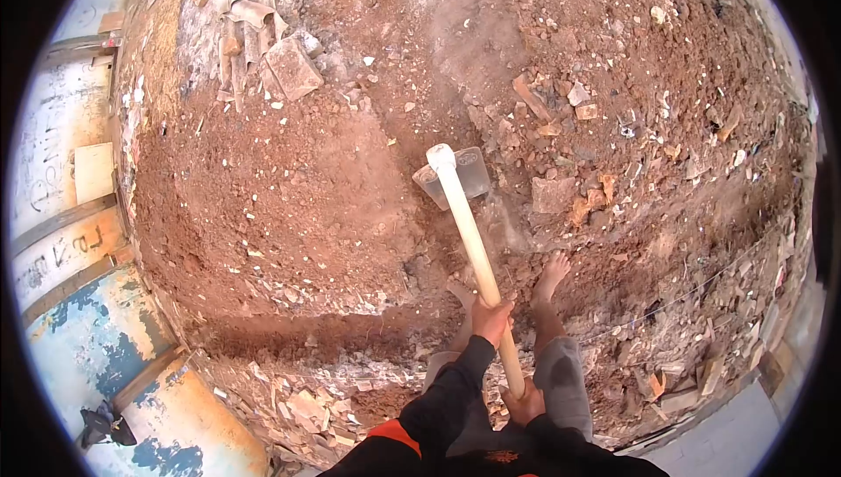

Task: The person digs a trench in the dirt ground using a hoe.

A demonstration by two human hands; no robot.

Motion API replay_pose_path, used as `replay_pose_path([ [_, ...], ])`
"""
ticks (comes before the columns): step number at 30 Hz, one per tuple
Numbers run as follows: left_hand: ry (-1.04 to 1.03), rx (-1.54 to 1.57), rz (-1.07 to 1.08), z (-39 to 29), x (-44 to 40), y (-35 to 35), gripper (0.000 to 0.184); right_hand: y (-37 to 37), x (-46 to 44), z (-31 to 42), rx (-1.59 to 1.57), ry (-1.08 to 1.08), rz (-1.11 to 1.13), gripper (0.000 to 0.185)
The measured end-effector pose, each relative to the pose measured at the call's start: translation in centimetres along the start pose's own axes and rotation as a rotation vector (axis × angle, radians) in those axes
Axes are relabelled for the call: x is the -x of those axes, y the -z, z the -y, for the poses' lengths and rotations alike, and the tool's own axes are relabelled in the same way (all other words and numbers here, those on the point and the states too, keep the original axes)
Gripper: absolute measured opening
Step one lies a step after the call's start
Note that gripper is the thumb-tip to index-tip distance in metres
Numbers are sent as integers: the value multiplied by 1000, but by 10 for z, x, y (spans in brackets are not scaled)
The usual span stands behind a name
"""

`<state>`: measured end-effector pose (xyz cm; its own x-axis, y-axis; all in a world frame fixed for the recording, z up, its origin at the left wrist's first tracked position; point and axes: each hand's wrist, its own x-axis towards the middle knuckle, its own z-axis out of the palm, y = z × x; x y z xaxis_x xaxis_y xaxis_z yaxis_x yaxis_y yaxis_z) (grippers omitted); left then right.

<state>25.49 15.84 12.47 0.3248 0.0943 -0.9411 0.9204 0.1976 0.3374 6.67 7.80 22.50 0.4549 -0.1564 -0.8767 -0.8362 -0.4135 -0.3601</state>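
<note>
A hoe [473, 245] with a pale wooden handle and a broad metal blade [469, 172] reaches out in front of me. Its blade is down at the loose reddish soil, though I cannot tell how deep its edge sits. My left hand [492, 319] is wrapped around the handle partway along. Closer to my body, my right hand [526, 403] grips the handle near its end. My bare feet stand on the dirt, one on either side of the handle.
A shallow trench [324, 339] runs left of my feet, and a thin string [692, 291] stretches across on the right. Broken tiles [293, 70] lie at upper left, brick pieces [554, 195] right of the blade. A painted panel wall [96, 324] borders the left.
</note>
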Motion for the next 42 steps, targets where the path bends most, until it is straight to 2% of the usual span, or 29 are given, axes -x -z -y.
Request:
replay_pose_path([
  [3, -303, -37, 11, -86, 36, -3, 28, 5, -34, 47, 1, 179, -54, 41],
  [5, -557, -51, 17, -172, 39, -11, 25, 12, -83, 117, -154, 292, -80, 40],
  [6, -684, -46, 15, -212, 41, -17, 23, 4, -115, 138, -260, 457, -150, 39],
  [8, -853, -98, -11, -256, 11, -17, 22, -2, -168, 183, -308, 445, -126, 38],
  [10, -816, -108, -36, -248, -40, -19, 23, -12, -199, 185, -391, 470, -107, 37],
  [11, -762, -114, -64, -232, -72, -15, 23, -27, -206, 158, -383, 341, -74, 36],
  [12, -588, -157, -78, -188, -108, -4, 25, -45, -208, 124, -375, 211, -43, 36],
  [13, -411, -200, -92, -128, -136, 7, 26, -72, -191, 69, -384, 251, -103, 37],
  [14, -133, -352, -219, -79, -140, 10, 25, -51, -141, 63, -273, 67, 34, 40],
  [15, -178, -204, -155, -32, -148, 19, 28, -56, -126, 29, -270, 4, -5, 44],
  [16, -121, -113, -79, -18, -135, 17, 22, -33, -105, 34, -107, -43, -2, 45],
  [19, -157, -23, -15, -41, -54, 9, 24, -15, -71, 25, -81, 64, -14, 41],
  [20, -252, 22, -32, -69, -22, 5, 24, -19, -66, 23, -38, 119, -30, 39],
  [22, -461, 27, -50, -134, 28, 0, 23, -13, -90, 74, -157, 282, -73, 35],
  [23, -575, -10, -50, -172, 39, -2, 22, -17, -110, 97, -237, 400, -94, 34],
  [25, -821, -61, -9, -232, 34, -7, 21, -3, -146, 167, -319, 420, -42, 32],
  [27, -913, -78, -43, -265, 7, -16, 20, -13, -199, 187, -336, 521, -90, 32],
  [28, -911, -76, -46, -254, -13, -16, 20, -20, -209, 174, -333, 520, -86, 32],
  [30, -704, -85, -93, -200, -87, -11, 20, -27, -206, 135, -323, 203, 13, 34],
  [31, -467, -95, -62, -139, -129, 5, 23, -36, -179, 100, -268, 236, -43, 36],
  [32, -196, -188, -85, -81, -139, 16, 20, -42, -137, 71, -135, 125, -30, 40],
  [33, -57, -71, -23, -44, -141, 26, 17, -45, -113, 41, -157, 87, -19, 41],
  [34, -41, -66, -39, -42, -117, 16, 16, -19, -94, 46, -34, 51, -30, 39],
  [37, -95, -47, -21, -49, -42, 18, 22, 3, -42, 47, -72, 110, -13, 37],
  [38, -133, -34, -16, -75, -27, 12, 22, 4, -40, 53, -79, 152, -39, 37],
  [40, -433, -27, 30, -124, 24, 9, 27, 6, -53, 83, -93, 200, -78, 36],
  [42, -677, -27, 33, -188, 47, -1, 27, 3, -96, 130, -342, 417, -60, 35],
])
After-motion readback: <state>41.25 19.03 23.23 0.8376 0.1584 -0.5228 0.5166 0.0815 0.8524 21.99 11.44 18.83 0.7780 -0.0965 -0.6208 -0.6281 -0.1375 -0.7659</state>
